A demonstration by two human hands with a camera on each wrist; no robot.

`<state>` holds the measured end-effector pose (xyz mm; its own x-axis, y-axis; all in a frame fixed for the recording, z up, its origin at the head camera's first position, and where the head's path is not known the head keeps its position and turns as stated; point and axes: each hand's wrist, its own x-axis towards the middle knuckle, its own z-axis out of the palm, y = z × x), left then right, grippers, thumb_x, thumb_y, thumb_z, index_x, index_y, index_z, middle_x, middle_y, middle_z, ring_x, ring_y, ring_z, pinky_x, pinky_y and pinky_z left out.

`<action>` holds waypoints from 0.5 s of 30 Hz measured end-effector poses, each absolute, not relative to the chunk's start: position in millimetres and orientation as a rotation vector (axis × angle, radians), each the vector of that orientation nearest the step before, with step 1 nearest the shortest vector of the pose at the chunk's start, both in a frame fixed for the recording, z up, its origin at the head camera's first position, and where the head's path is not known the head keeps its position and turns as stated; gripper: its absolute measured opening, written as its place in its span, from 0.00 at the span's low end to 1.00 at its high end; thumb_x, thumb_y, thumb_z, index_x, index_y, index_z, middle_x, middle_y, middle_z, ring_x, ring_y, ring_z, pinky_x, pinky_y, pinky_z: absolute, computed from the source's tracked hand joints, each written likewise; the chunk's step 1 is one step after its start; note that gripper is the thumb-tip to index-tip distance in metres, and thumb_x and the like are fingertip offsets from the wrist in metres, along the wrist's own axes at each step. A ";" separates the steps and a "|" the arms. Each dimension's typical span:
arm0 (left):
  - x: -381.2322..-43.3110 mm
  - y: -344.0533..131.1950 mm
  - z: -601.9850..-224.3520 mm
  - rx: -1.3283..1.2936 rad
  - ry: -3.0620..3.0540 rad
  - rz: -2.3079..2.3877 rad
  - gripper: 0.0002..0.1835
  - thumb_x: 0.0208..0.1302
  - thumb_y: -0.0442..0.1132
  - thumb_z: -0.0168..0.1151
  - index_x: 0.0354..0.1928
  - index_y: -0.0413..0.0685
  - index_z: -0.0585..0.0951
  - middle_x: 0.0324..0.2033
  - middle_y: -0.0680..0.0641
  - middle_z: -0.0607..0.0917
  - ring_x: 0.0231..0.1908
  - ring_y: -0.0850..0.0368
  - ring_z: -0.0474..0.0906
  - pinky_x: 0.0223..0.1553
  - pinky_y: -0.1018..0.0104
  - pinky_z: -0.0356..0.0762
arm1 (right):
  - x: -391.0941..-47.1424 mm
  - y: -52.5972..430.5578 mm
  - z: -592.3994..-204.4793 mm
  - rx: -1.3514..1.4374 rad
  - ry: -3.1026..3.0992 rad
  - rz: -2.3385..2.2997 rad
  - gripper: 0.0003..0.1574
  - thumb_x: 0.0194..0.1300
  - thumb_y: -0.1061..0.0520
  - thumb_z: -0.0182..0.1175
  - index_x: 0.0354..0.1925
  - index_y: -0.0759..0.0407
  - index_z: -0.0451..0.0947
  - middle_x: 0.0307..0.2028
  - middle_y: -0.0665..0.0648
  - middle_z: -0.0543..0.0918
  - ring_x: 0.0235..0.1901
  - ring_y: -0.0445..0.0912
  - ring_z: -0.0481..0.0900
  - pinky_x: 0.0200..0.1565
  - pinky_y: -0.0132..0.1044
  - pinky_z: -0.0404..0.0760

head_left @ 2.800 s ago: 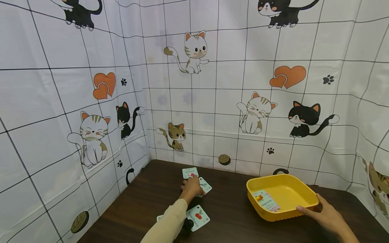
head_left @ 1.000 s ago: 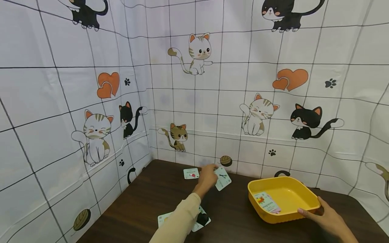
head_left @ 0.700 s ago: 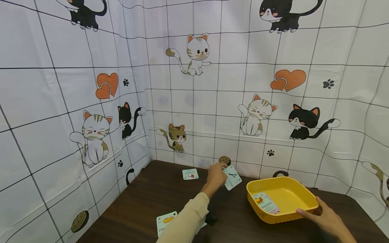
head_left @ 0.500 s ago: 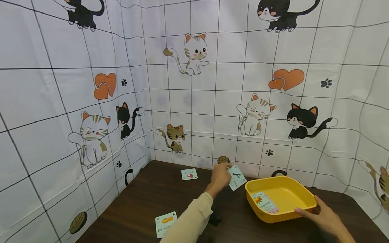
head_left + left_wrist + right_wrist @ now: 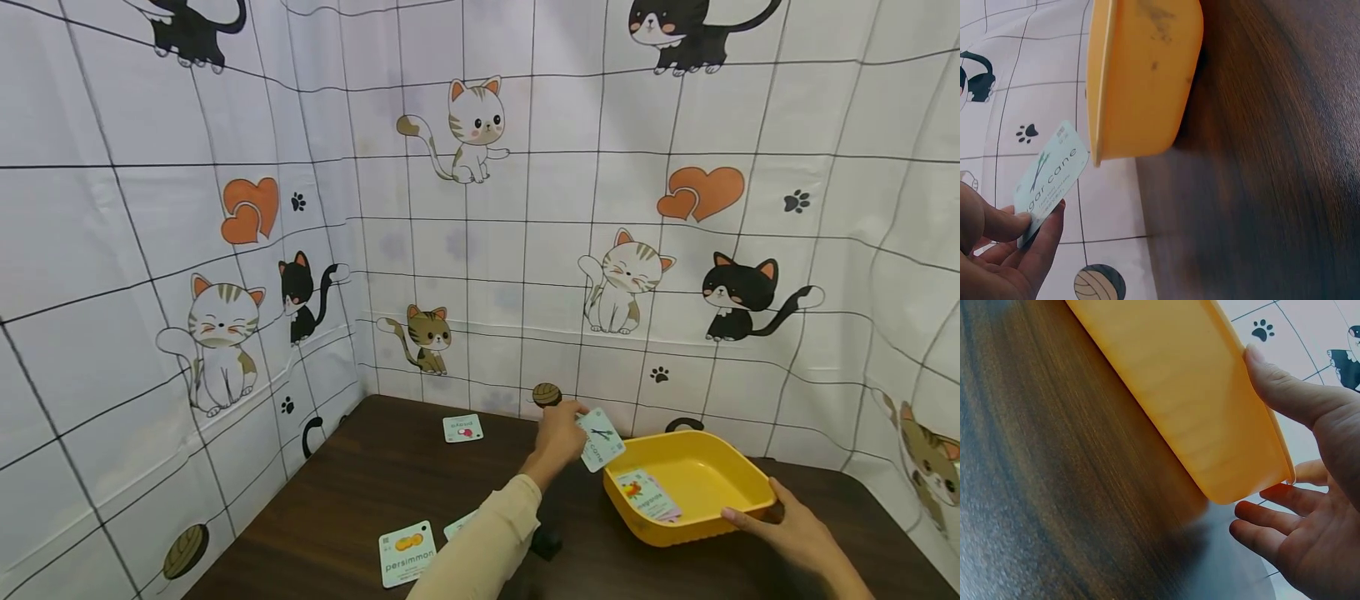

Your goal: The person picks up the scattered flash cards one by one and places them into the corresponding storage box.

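My left hand (image 5: 561, 435) pinches a pale green sugar cane flashcard (image 5: 602, 440) between thumb and fingers. In the head view the card overlaps the left corner of a yellow plastic tray (image 5: 712, 479); in the left wrist view the flashcard (image 5: 1054, 172) is held tilted beside the tray's outer wall (image 5: 1147, 81). My right hand (image 5: 798, 533) holds the tray's right corner. In the right wrist view its thumb lies on the rim (image 5: 1272, 422) and the fingers curl around the corner. A few flashcards (image 5: 651, 496) lie inside the tray, overlapping.
On the dark wooden table (image 5: 360, 492) lie a pitaya flashcard (image 5: 462, 428) at the back and a persimmon flashcard (image 5: 407, 554) in front. Another card (image 5: 457, 525) is partly hidden by my left sleeve (image 5: 487, 533). A cat-print curtain (image 5: 510, 250) stands behind and to the left.
My left hand took the sugar cane flashcard from beside the pitaya card and carried it right to the tray. My right hand stays at the tray's corner.
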<state>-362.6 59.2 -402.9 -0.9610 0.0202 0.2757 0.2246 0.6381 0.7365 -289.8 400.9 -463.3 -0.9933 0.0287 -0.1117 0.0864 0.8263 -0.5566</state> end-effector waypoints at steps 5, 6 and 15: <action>-363.7 65.6 -402.6 -0.206 -2.626 -1.238 0.26 0.57 0.19 0.63 0.55 0.49 0.90 0.45 0.45 0.92 0.26 0.61 0.78 0.25 0.73 0.74 | -290.6 401.9 -463.8 0.092 2.911 -0.883 0.78 0.73 0.24 0.57 0.78 0.85 0.33 0.73 0.92 0.51 0.68 0.86 0.63 0.63 0.79 0.70; -363.9 66.7 -402.4 -0.205 -2.629 -1.239 0.26 0.57 0.19 0.63 0.55 0.49 0.90 0.45 0.45 0.92 0.27 0.61 0.78 0.25 0.73 0.74 | -290.7 402.0 -463.9 0.096 2.911 -0.881 0.79 0.73 0.24 0.57 0.78 0.85 0.33 0.73 0.92 0.51 0.68 0.86 0.62 0.63 0.79 0.70; -362.6 75.4 -402.1 -0.209 -2.653 -1.232 0.25 0.58 0.21 0.64 0.55 0.50 0.90 0.46 0.46 0.91 0.32 0.61 0.79 0.29 0.71 0.76 | -291.8 399.9 -464.5 0.112 2.909 -0.888 0.79 0.72 0.23 0.58 0.78 0.85 0.34 0.73 0.92 0.50 0.68 0.86 0.62 0.64 0.79 0.70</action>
<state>-362.6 75.4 -402.1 -0.9681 0.0403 0.2471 0.2149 0.6407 0.7371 -291.8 399.9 -464.5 -0.9925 0.0413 -0.1154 0.0987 0.8276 -0.5526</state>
